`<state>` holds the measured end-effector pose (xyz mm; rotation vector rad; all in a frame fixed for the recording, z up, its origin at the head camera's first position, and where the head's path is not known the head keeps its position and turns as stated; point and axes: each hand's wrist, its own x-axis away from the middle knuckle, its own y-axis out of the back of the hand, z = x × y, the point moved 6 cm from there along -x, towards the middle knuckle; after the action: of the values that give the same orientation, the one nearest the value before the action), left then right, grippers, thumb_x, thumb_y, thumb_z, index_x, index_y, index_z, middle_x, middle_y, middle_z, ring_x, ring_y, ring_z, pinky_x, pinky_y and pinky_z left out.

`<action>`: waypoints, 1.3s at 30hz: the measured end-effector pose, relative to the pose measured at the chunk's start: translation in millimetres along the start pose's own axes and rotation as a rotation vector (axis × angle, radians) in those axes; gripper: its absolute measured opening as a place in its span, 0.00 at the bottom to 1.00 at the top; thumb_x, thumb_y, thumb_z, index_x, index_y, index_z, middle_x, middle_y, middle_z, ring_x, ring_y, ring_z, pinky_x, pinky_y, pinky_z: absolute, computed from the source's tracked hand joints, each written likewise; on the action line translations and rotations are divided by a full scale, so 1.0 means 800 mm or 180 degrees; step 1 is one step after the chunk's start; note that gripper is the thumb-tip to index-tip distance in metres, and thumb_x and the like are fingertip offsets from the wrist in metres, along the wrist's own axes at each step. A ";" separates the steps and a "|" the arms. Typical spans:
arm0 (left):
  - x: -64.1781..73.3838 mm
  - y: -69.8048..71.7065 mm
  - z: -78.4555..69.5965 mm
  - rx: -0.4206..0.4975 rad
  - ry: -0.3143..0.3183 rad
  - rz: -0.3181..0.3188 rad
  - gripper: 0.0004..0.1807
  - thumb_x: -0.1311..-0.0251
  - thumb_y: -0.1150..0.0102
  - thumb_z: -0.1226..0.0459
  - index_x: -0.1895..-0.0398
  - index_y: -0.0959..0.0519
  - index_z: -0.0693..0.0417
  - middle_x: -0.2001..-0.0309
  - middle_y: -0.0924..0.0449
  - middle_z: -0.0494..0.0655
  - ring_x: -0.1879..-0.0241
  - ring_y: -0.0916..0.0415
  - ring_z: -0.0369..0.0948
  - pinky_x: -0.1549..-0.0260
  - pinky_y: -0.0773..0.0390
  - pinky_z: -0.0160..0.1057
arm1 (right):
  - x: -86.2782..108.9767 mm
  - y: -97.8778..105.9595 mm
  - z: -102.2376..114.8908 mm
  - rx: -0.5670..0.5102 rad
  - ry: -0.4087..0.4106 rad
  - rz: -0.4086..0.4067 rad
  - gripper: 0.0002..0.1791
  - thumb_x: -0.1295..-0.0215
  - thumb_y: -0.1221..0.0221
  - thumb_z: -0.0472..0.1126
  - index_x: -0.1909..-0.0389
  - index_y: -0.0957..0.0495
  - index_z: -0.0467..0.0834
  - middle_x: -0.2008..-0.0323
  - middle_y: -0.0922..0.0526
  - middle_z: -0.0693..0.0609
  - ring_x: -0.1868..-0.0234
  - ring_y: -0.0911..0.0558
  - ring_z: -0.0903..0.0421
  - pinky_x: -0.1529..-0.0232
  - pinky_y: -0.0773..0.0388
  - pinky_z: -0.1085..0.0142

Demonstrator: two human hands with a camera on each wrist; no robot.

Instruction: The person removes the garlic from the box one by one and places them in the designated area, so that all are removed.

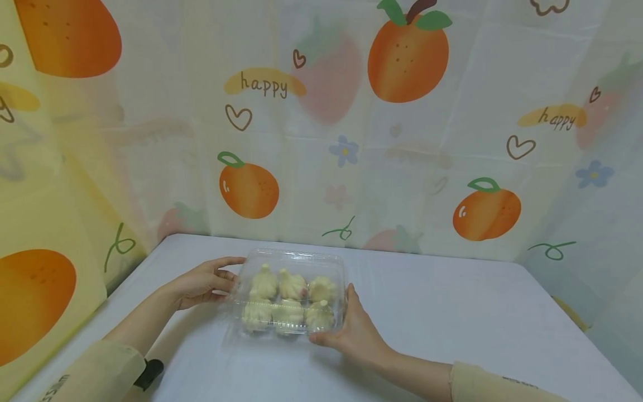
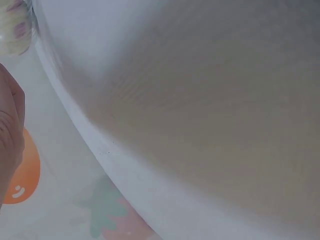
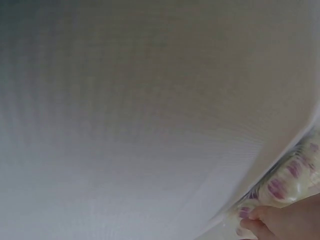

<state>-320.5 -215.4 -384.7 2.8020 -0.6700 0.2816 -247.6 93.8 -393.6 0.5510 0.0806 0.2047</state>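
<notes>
A clear plastic clamshell box (image 1: 290, 258) with a ridged rim, its lid down, sits over the white table in the head view. Inside are several pale garlic bulbs (image 1: 293, 286) in two rows; purple streaks show on a garlic bulb (image 3: 276, 187) in the right wrist view. My left hand (image 1: 203, 283) holds the box's left side, one finger stretched toward the back corner. At the front right, my right hand (image 1: 359, 329) grips the box, thumb along the front edge and fingers up the right side. The left wrist view catches only the edge of the left hand (image 2: 9, 125).
White cloth covers the table (image 1: 442, 312). Behind it hangs a curtain (image 1: 422, 139) printed with oranges, hearts and "happy"; a yellowish part of it runs down the left side. A black strap (image 1: 149, 374) shows by the left sleeve (image 1: 95, 371).
</notes>
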 end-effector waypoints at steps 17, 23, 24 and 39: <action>-0.001 0.000 -0.002 -0.0050 -0.0027 -0.0052 0.43 0.40 0.39 0.68 0.23 0.49 0.56 0.58 0.27 0.41 0.64 0.25 0.34 0.61 0.16 0.33 | 0.008 0.004 0.000 0.0054 -0.0210 -0.0045 0.74 0.57 0.23 0.58 0.24 0.64 0.28 0.26 0.45 0.27 0.26 0.40 0.31 0.28 0.38 0.36; 0.000 0.000 -0.001 -0.0017 -0.0012 -0.0058 0.44 0.40 0.39 0.68 0.22 0.49 0.56 0.58 0.26 0.41 0.64 0.24 0.34 0.61 0.15 0.33 | 0.008 0.003 -0.001 0.0004 -0.0217 -0.0027 0.72 0.55 0.24 0.56 0.24 0.63 0.30 0.29 0.39 0.27 0.30 0.34 0.30 0.30 0.35 0.35; 0.000 0.000 -0.001 -0.0007 -0.0012 -0.0056 0.44 0.40 0.39 0.68 0.22 0.50 0.56 0.58 0.26 0.40 0.64 0.23 0.34 0.61 0.15 0.32 | 0.008 0.003 -0.001 -0.0015 -0.0223 -0.0018 0.72 0.54 0.24 0.56 0.24 0.63 0.30 0.29 0.39 0.27 0.30 0.34 0.30 0.30 0.35 0.35; -0.001 -0.001 0.000 -0.0046 -0.0038 -0.0063 0.45 0.39 0.39 0.68 0.22 0.50 0.56 0.53 0.28 0.43 0.62 0.23 0.35 0.61 0.16 0.33 | 0.011 0.002 -0.002 -0.0349 -0.0201 0.0137 0.67 0.49 0.27 0.53 0.24 0.64 0.31 0.27 0.41 0.29 0.28 0.37 0.30 0.28 0.40 0.33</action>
<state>-320.9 -214.5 -385.1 2.7972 -0.6441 0.2555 -239.9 97.9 -394.2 0.4498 -0.0037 0.2320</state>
